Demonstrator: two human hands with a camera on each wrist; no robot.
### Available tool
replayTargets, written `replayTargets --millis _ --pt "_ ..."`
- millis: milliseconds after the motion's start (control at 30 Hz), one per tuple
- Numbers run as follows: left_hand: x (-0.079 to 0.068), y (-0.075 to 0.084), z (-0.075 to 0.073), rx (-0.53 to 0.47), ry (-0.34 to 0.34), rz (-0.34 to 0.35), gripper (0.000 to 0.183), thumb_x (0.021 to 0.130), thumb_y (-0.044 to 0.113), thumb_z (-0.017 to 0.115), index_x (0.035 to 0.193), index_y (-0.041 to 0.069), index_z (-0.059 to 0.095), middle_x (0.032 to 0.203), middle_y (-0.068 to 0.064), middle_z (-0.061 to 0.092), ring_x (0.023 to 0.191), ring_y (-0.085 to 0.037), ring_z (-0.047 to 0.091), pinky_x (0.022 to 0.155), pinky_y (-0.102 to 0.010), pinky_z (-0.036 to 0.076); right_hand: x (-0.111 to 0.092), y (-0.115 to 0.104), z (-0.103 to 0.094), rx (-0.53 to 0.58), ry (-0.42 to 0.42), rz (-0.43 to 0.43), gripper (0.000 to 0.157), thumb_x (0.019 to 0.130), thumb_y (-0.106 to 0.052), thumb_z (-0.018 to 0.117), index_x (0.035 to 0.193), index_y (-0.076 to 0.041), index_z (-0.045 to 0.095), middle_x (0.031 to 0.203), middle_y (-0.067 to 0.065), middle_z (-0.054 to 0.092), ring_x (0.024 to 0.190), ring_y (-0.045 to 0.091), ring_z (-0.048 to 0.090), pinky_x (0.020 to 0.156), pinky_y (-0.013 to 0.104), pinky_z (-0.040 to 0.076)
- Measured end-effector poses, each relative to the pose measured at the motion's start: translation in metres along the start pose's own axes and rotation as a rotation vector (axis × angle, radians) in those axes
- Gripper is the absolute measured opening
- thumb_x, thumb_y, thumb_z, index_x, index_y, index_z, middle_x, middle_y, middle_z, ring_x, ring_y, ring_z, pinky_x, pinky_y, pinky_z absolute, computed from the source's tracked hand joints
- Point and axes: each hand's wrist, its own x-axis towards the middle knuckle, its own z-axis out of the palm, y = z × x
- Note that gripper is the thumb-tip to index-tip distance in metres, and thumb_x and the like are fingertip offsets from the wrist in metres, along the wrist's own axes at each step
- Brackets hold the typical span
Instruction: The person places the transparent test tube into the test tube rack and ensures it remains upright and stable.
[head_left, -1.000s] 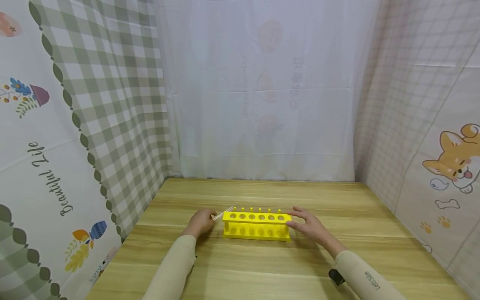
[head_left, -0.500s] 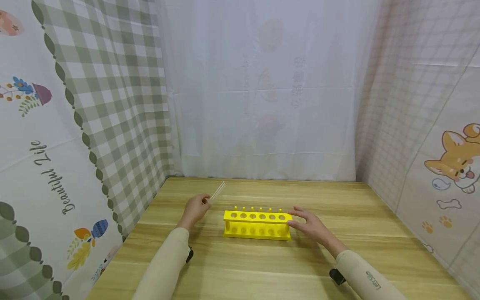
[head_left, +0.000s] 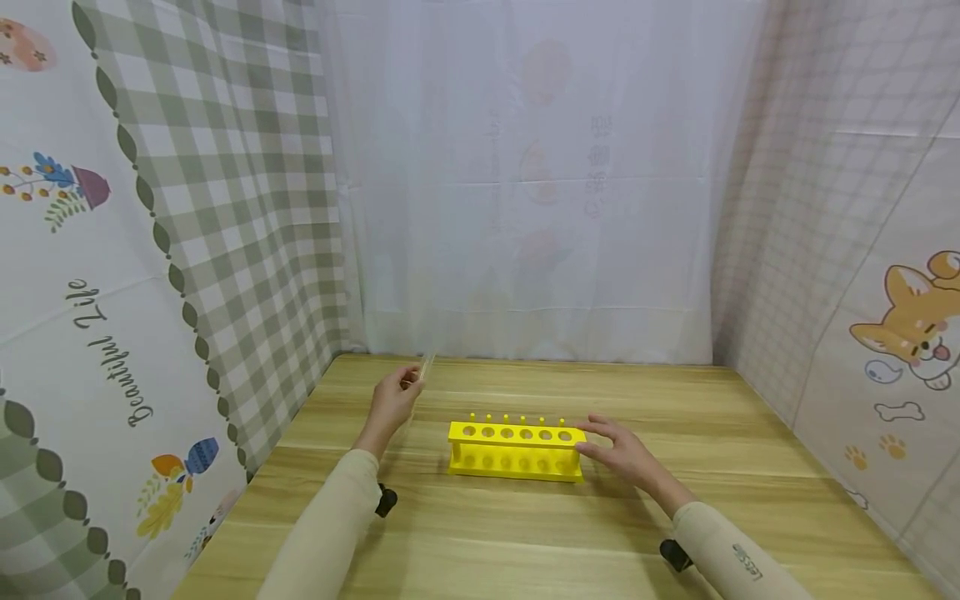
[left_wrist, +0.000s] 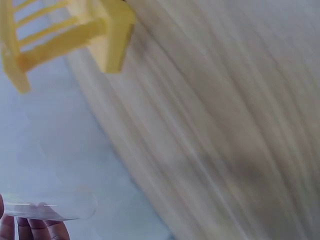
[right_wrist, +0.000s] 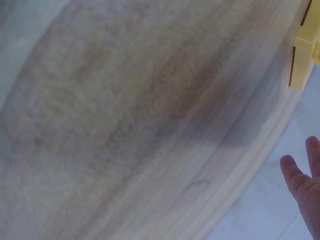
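My left hand (head_left: 393,402) is raised to the left of the yellow test tube rack (head_left: 516,444). It pinches a clear glass test tube (head_left: 427,367) between thumb and fingers. The tube points upward, tilted slightly right; its rounded end (left_wrist: 87,204) shows in the left wrist view, with fingertips (left_wrist: 56,229) beneath it. At the rack's right end is my right hand (head_left: 624,452), fingers spread and loosely bent, fingertips right at the top plate's corner. The rack has a row of round holes in front and a row of small pegs behind; no tubes stand in it.
A wood-grain table (head_left: 525,533) lies beneath everything. A white curtain (head_left: 525,250) hangs behind its far edge, a green checked cloth (head_left: 247,167) on the left and a cloth with a cartoon dog (head_left: 918,321) on the right. Dark wrist devices (head_left: 386,500) sit under both sleeves.
My left hand has lifted the test tube from beside the rack, up and away, turning it from a low slant to nearly upright. The right hand and the rack have stayed in place.
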Motion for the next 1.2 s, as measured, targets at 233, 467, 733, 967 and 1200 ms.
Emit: replayTargets --millis 233,467,733,967,1200 --pt "0.000 0.016 0.008 -0.192 0.027 0.041 0.032 0.096 0.004 0.064 0.127 -0.004 0.062 0.106 -0.018 0.063 0.090 -0.022 0.058 0.068 -0.020 0.048 0.000 -0.001 -0.001 -0.003 -0.005 0.008 0.054 0.095 -0.041 0.065 0.137 -0.007 0.060 0.151 0.027 0.037 0.137 0.053 0.030 0.103 0.071 0.029" --pt "0.000 0.028 0.018 -0.343 0.019 0.052 0.034 0.096 0.001 0.063 0.128 -0.009 0.058 0.110 -0.021 0.061 0.089 -0.014 0.055 0.069 -0.017 0.049 0.000 -0.002 -0.001 -0.007 -0.007 0.012 0.053 0.095 -0.040 0.065 0.137 -0.007 0.060 0.151 0.026 0.037 0.138 0.053 0.030 0.104 0.071 0.029" --pt "-0.004 0.038 0.026 -0.387 -0.020 0.070 0.033 0.096 0.001 0.062 0.128 -0.008 0.057 0.110 -0.020 0.060 0.092 -0.018 0.057 0.071 -0.020 0.053 0.000 -0.001 -0.001 0.001 -0.010 0.011 0.054 0.095 -0.040 0.065 0.136 -0.005 0.060 0.151 0.027 0.038 0.138 0.053 0.030 0.104 0.071 0.029" --pt "-0.006 0.040 0.032 -0.434 -0.036 0.074 0.033 0.096 -0.002 0.061 0.128 -0.010 0.055 0.108 -0.019 0.060 0.091 -0.016 0.057 0.072 -0.021 0.054 0.000 -0.001 0.000 0.005 -0.009 0.006 0.054 0.096 -0.039 0.065 0.136 -0.004 0.059 0.151 0.027 0.037 0.137 0.053 0.030 0.104 0.071 0.029" --pt "-0.009 0.039 0.039 -0.506 -0.049 0.086 0.034 0.095 -0.006 0.061 0.127 -0.014 0.052 0.106 -0.019 0.060 0.087 -0.011 0.058 0.069 -0.021 0.054 -0.001 -0.003 0.000 0.002 -0.009 0.005 0.054 0.096 -0.040 0.065 0.137 -0.004 0.059 0.151 0.027 0.037 0.138 0.053 0.029 0.104 0.071 0.029"
